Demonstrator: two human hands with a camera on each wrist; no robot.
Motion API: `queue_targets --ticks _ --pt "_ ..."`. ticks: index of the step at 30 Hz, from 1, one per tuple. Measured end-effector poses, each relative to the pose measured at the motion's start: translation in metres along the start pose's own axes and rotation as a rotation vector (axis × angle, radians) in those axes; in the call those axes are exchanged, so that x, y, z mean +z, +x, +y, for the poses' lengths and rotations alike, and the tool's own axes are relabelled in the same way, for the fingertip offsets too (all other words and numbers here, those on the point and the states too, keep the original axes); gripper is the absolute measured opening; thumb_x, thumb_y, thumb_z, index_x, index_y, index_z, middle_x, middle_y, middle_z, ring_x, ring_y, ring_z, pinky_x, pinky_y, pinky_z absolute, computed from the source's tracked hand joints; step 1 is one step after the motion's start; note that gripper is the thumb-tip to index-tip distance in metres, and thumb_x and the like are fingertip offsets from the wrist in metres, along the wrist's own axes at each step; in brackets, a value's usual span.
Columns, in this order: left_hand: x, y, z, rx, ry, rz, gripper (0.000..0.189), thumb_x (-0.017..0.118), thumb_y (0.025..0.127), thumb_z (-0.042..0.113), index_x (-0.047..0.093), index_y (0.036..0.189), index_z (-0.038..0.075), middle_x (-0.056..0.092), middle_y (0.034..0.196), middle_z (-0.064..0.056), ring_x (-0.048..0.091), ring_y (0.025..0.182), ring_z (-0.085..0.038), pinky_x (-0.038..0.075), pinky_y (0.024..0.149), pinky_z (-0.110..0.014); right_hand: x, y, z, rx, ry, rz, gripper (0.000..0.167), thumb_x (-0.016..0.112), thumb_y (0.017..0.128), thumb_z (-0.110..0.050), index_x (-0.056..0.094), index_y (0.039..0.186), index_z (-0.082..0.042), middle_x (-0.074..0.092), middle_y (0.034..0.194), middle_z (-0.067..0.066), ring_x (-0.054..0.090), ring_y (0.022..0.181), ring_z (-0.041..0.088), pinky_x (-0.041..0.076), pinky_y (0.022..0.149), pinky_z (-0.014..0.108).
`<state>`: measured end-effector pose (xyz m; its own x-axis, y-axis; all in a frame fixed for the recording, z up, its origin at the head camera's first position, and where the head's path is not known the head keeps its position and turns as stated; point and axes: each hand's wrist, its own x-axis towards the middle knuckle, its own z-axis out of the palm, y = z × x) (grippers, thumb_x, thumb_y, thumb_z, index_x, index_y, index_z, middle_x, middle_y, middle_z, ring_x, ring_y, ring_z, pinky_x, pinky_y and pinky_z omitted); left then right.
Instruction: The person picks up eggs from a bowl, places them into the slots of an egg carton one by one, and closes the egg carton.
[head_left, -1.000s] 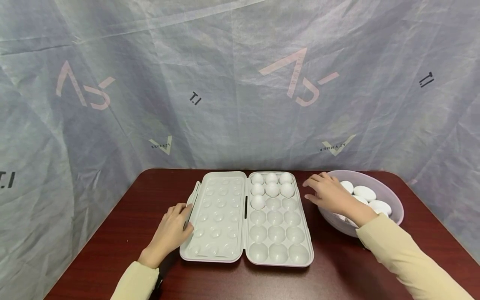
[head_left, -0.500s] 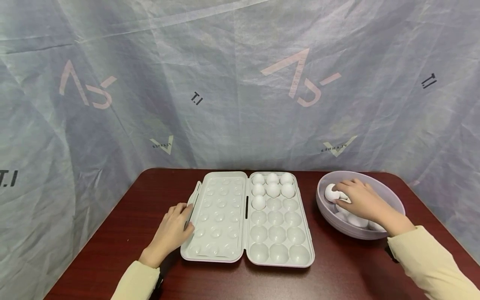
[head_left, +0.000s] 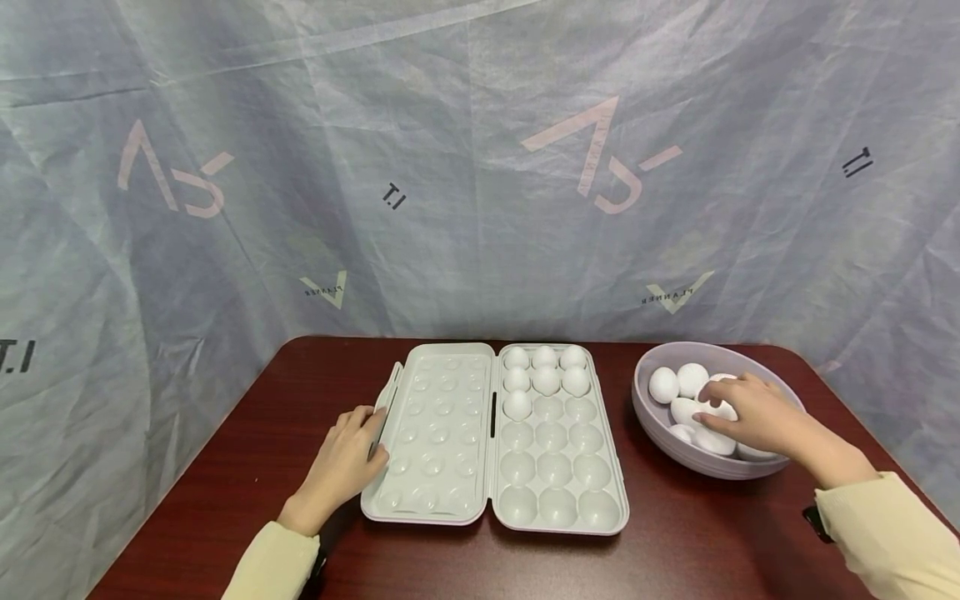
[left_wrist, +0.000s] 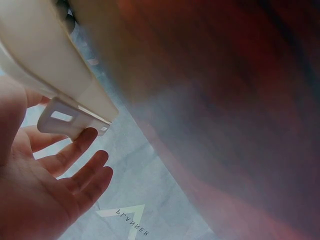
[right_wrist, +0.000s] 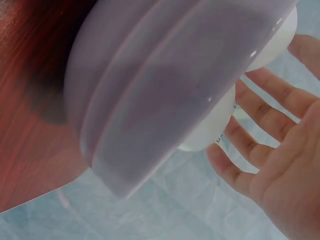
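A white plastic egg carton (head_left: pixel 558 521) lies opened flat, its moulded lid (head_left: pixel 420 515) on the left. Two rows of its tray hold white eggs (head_left: pixel 545 381) at the far end, with one more egg (head_left: pixel 517 406) in the third row. My left hand (head_left: pixel 341 462) holds the slotted latch flap (left_wrist: pixel 75 120) along the lid's outer edge between thumb and fingers. Over the lilac bowl (head_left: pixel 652 433) is my right hand (head_left: pixel 765 421), its fingers spread and bent above the white eggs (head_left: pixel 684 410). In the right wrist view, fingertips come right beside an egg (right_wrist: pixel 207 130).
The dark red-brown wooden table (head_left: pixel 247 433) carries the carton in its middle and the bowl at the right. Behind its far edge hangs a grey printed sheet (head_left: pixel 480 208). Cups in the carton's near rows (head_left: pixel 555 469) hold no eggs.
My right hand has moved right from beside the carton into the bowl, then farther right across the eggs, uncovering those at the bowl's left. The left hand and the carton have stayed put.
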<state>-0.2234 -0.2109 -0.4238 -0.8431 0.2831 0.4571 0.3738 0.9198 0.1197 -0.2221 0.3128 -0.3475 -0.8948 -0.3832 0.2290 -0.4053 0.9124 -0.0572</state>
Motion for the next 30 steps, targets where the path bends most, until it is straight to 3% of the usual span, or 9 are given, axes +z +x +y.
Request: queue_targets --ticks 7,16,26,30 --pt "-0.0004 -0.0006 -0.0003 0.001 -0.004 0.001 0.045 0.061 0.075 0.01 0.058 0.118 -0.002 0.056 0.109 -0.018 0.052 0.102 -0.039 0.044 0.077 -0.049 0.0011 -0.0045 0.0022 0.003 -0.016 -0.025 0.016 0.067 0.077 -0.035 0.064 0.083 -0.02 0.055 0.07 -0.014 0.051 0.069 0.012 0.037 0.06 0.037" --pt "-0.0007 -0.0014 -0.0008 0.004 -0.009 0.01 0.045 0.061 0.075 0.01 0.058 0.118 -0.002 0.056 0.108 -0.018 0.052 0.101 -0.039 0.044 0.076 -0.049 0.0044 -0.0064 0.0041 0.007 -0.015 -0.057 0.011 0.064 0.08 -0.035 0.064 0.078 -0.025 0.049 0.061 -0.015 0.044 0.062 0.004 0.031 0.055 0.028" --pt "-0.0008 -0.001 -0.0004 0.009 -0.008 0.01 0.044 0.061 0.075 0.009 0.059 0.117 -0.002 0.057 0.108 -0.018 0.052 0.101 -0.04 0.044 0.076 -0.049 0.0043 -0.0075 0.0032 0.026 -0.005 -0.092 0.012 0.061 0.082 -0.037 0.061 0.077 -0.027 0.044 0.056 -0.015 0.04 0.056 0.0 0.029 0.053 0.025" --pt "-0.0007 -0.0006 -0.0004 0.013 -0.007 0.011 0.044 0.061 0.075 0.01 0.059 0.117 -0.002 0.057 0.108 -0.018 0.052 0.1 -0.04 0.044 0.076 -0.05 0.0036 -0.0074 0.0036 0.032 0.006 -0.099 0.013 0.062 0.082 -0.038 0.059 0.079 -0.025 0.05 0.063 -0.015 0.043 0.059 0.001 0.03 0.056 0.027"
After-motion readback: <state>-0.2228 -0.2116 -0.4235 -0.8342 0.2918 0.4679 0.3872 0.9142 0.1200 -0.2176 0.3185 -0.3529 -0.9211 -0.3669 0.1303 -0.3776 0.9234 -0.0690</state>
